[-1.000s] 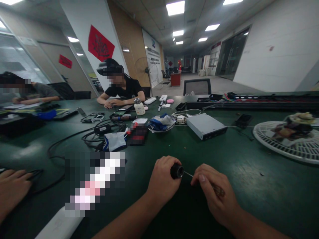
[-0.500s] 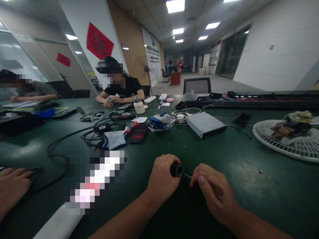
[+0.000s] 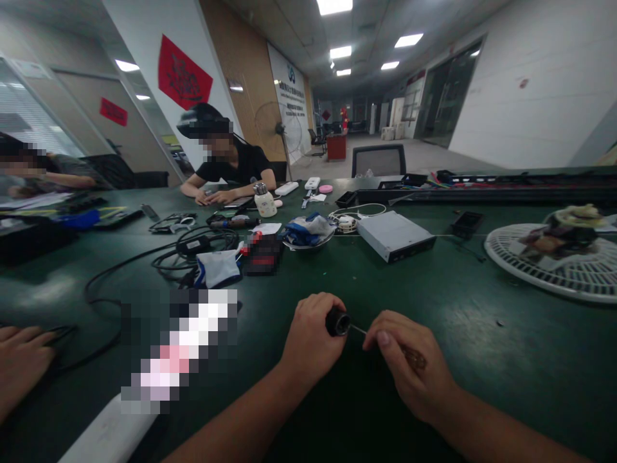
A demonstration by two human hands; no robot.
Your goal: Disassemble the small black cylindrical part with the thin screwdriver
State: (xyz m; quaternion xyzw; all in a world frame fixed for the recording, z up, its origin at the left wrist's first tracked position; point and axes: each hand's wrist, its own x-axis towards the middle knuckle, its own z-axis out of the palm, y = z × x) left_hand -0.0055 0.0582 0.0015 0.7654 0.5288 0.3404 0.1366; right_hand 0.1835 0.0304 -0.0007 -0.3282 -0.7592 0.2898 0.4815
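Observation:
My left hand (image 3: 311, 337) is closed around a small black cylinder (image 3: 337, 321) with a dark round end. A thin metal wire (image 3: 359, 330) runs from that cylinder to my right hand (image 3: 407, 363), whose thumb and fingers pinch it. A brownish strip (image 3: 414, 358) shows on the right hand's fingers, though I cannot tell what it is. Both hands are held just above the dark green table (image 3: 482, 360). Another person's hand (image 3: 22, 357) rests at the far left beside a black cable (image 3: 62, 347).
A blurred object (image 3: 178, 341) lies left of my hands. Further back stand a silver metal box (image 3: 395, 236), a bowl holding blue cloth (image 3: 308, 233), and a white round grille (image 3: 544, 270) with items on it. Tangled black cables (image 3: 193, 254) lie beyond. A seated person (image 3: 231, 167) faces me across the table.
The whole view has tilted slightly, shifting the scene up and left. My hands keep the same hold on the cylinder and wire.

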